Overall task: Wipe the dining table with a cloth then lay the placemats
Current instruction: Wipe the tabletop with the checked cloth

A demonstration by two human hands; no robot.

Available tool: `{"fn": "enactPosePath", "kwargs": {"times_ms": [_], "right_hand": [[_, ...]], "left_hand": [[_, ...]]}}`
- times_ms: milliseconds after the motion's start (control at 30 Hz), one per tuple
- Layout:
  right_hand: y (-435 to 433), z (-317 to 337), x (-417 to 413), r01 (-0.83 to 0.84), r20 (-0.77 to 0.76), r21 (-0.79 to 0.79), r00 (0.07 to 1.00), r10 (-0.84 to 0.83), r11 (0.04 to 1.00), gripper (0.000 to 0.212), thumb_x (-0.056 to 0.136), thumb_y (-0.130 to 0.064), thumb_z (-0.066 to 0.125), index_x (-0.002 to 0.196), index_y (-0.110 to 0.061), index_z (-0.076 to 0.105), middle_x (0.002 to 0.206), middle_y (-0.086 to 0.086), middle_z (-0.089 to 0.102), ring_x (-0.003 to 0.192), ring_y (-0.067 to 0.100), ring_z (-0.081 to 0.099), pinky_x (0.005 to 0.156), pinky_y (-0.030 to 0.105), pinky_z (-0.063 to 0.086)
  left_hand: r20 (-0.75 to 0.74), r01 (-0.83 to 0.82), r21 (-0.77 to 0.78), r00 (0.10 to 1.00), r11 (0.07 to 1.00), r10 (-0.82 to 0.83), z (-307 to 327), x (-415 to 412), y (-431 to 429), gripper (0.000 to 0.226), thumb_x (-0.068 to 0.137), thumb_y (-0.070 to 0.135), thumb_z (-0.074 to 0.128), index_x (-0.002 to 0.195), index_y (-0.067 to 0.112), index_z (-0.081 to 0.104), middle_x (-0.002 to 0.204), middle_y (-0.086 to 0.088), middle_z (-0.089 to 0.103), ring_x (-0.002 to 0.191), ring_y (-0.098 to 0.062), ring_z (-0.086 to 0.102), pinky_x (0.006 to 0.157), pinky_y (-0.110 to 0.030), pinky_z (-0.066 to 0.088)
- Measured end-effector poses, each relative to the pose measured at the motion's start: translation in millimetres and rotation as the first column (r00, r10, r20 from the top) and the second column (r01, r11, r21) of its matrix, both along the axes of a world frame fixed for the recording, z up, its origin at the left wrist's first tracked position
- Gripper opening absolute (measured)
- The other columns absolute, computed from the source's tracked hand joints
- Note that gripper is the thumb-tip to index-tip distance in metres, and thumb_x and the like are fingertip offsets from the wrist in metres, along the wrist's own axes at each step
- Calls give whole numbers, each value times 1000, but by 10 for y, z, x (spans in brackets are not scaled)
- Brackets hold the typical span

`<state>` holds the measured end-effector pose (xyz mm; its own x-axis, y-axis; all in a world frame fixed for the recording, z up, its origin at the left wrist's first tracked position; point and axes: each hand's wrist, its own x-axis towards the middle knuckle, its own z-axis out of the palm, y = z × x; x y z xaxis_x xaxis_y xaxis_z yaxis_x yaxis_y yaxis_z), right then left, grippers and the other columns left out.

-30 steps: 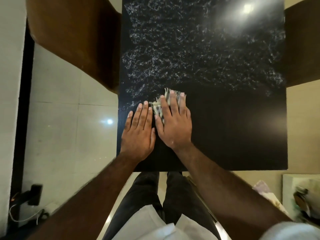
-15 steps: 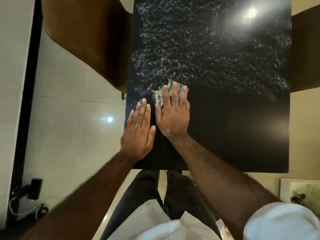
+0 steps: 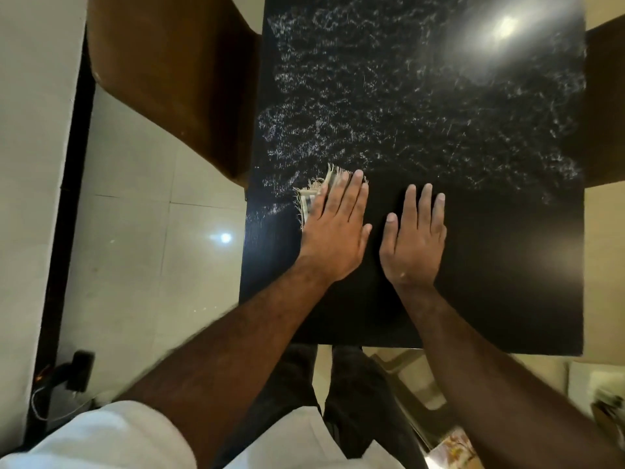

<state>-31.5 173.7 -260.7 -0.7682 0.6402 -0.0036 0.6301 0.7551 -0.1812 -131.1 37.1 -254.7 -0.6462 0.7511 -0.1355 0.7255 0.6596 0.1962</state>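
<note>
We've got the left hand [image 3: 333, 231] flat, fingers straight, pressing the cloth [image 3: 313, 196] near the table's [image 3: 507, 282] left edge; right hand [image 3: 414, 240] lies open, empty. Best push firm overlapping passes into that streaky far half.

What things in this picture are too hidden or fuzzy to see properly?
- Cloth: head view; the left hand covers most of it, only a frayed edge shows.
- Table: far end cut off by the top edge.
- Placemats: none in view.
- Items at bottom right: blurred and cut off by the frame edge.
- Right hand: lies flat, hiding anything beneath.
</note>
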Motion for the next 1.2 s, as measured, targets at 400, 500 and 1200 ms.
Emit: {"fn": "enactPosePath", "kwargs": {"times_ms": [400,500,1200], "right_hand": [[-18,-89,-5,17,-18,78,1000,-16,997,64,120,-48,34,176,-16,33,185,14,23,172,39,18,126,58,39],[-17,-108,-11,16,-16,86,1000,-15,996,64,120,-47,36,176,-16,34,185,15,23,172,39,19,125,58,39],[-2,-128,-11,23,-13,82,1000,-22,996,62,119,-44,39,174,-15,37,185,13,23,172,37,18,124,56,39]], "left_hand": [[-18,-231,-89,973,969,230,-32,-392,-942,76,116,50,20,178,11,0,187,-9,-9,174,-28,-8,139,-57,11],[-62,-284,-73,958,956,280,-39,-617,-685,76,116,49,20,178,9,2,187,-10,-6,174,-28,-6,139,-57,10],[-57,-296,-68,955,953,292,-71,-696,-611,76,116,49,19,178,9,0,187,-11,-7,174,-28,-5,139,-56,9]]}}
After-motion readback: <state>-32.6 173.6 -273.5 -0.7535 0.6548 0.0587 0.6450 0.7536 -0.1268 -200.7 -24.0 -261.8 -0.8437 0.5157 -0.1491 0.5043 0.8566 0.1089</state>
